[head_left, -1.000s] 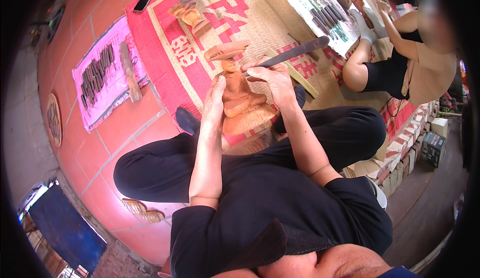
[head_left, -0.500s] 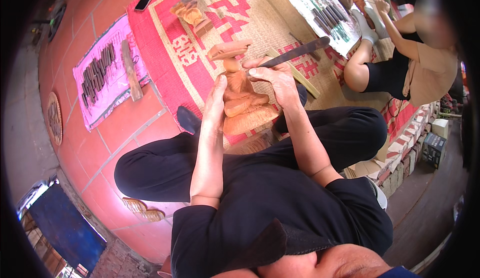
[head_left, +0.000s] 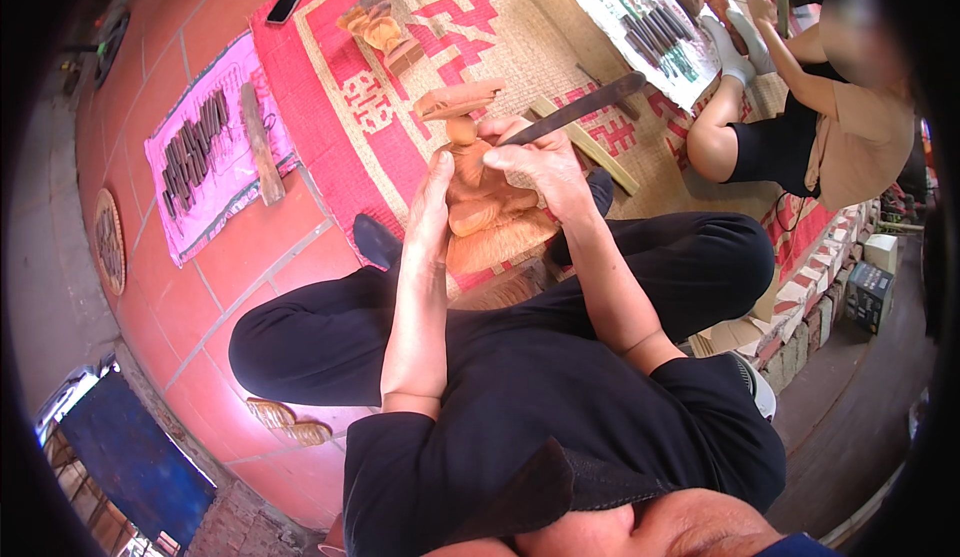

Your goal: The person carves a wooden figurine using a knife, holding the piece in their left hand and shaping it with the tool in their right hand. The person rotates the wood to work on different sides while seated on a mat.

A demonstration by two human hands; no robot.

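Note:
A carved wooden figure [head_left: 500,240], with a flat-topped hat and a broad base, stands before my crossed legs. Against its left side my left hand [head_left: 431,197] is closed, steadying it. My right hand [head_left: 548,169] grips a dark-handled carving tool [head_left: 590,109], whose handle points up to the right. The tool's tip is hidden behind my fingers at the figure's upper body. My right fingers touch or nearly touch the wood there.
A pink cloth [head_left: 190,227] holds several dark carving tools and a wooden mallet [head_left: 262,147]. Another carving [head_left: 378,35] and a phone [head_left: 289,2] lie on the red patterned mat [head_left: 370,172]. At right sits another person [head_left: 850,137] beside a tool-covered cloth [head_left: 590,2].
My right hand and the carving tool have shifted slightly left and down across the figure. My left hand keeps its place. The other person's hand now has a tool near it.

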